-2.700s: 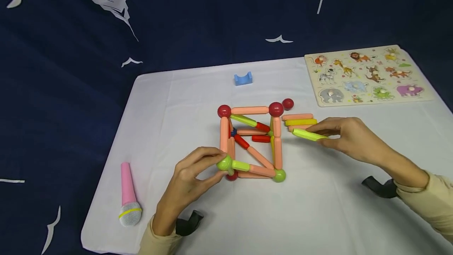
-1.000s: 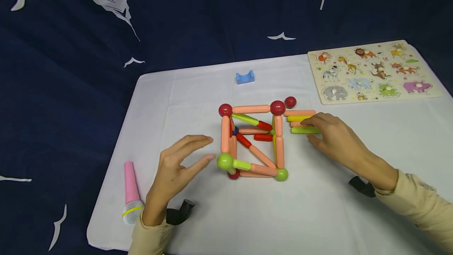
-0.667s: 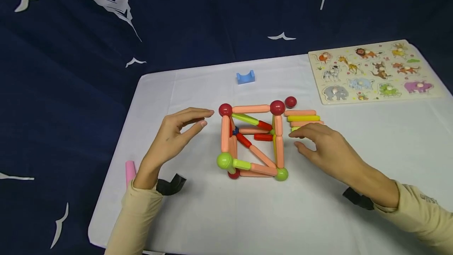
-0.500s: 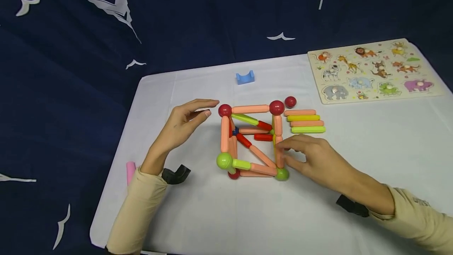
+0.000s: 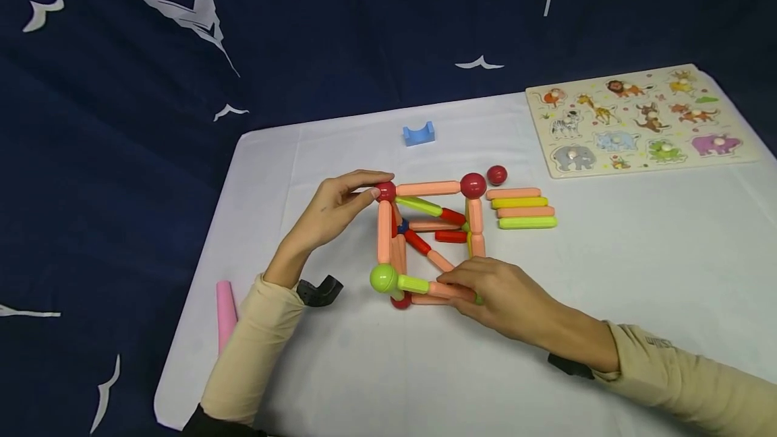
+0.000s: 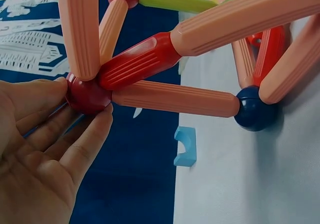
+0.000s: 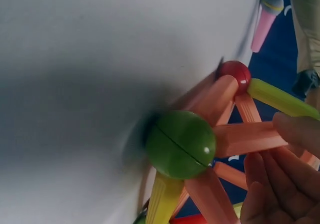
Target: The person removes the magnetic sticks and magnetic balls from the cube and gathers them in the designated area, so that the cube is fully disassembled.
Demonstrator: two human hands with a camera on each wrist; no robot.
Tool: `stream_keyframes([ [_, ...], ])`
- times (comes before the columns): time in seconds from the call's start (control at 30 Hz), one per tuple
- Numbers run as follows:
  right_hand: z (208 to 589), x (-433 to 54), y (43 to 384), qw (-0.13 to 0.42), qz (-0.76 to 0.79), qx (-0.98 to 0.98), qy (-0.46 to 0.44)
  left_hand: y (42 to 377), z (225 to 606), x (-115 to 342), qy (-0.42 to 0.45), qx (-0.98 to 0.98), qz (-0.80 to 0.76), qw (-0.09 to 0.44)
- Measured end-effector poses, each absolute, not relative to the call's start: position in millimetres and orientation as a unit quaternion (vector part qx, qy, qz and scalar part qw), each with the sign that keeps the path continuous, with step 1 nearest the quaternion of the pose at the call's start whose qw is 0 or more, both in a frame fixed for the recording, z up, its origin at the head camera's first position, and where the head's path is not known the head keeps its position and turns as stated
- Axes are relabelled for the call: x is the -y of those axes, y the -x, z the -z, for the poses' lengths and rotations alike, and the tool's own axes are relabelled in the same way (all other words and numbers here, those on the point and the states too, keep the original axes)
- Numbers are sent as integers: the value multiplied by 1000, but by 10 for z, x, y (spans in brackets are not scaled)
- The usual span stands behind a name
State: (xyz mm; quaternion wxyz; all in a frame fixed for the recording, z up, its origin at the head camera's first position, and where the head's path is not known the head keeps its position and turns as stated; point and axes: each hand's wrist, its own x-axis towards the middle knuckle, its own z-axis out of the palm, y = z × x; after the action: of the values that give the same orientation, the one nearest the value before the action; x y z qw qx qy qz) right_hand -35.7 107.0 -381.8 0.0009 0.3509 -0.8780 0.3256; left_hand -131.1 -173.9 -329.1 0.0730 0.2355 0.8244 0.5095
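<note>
A frame of sticks and balls [image 5: 428, 188], like a magnetic building set, stands mid-table. My left hand [image 5: 330, 211] pinches its back-left red ball [image 6: 90, 92] between thumb and fingertips; several salmon and red sticks meet there. At the front, my right hand [image 5: 506, 295] holds a salmon stick [image 7: 245, 138] between thumb and fingers, close to a green ball [image 7: 181, 144]. That green ball is mostly hidden behind the hand in the head view. Another green ball [image 5: 384, 278] forms the front-left corner. A blue ball [image 6: 256, 108] sits lower in the frame.
Several loose sticks [image 5: 527, 212] lie in a row right of the frame, with a red ball [image 5: 496, 175] behind them. Farther back are a blue cradle-shaped block [image 5: 419, 134] and an animal peg puzzle [image 5: 643, 120]. A pink toy microphone [image 5: 226, 312] lies at left, partly covered by my sleeve.
My right hand has laid a lime stick in the row, then moved left to the frame's front stick. My left hand has left the front-left green ball and taken the back-left red ball.
</note>
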Motion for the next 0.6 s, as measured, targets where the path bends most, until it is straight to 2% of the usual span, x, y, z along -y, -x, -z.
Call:
stream_keyframes([
  [0.33, 3834, -1104, 407, 23, -287, 890, -354, 1215, 3278, 1806, -211, -836, -503, 65],
  [0.6, 3849, -1216, 534, 43, -280, 899, -335, 977, 3272, 1955, -197, -845, -497, 30],
])
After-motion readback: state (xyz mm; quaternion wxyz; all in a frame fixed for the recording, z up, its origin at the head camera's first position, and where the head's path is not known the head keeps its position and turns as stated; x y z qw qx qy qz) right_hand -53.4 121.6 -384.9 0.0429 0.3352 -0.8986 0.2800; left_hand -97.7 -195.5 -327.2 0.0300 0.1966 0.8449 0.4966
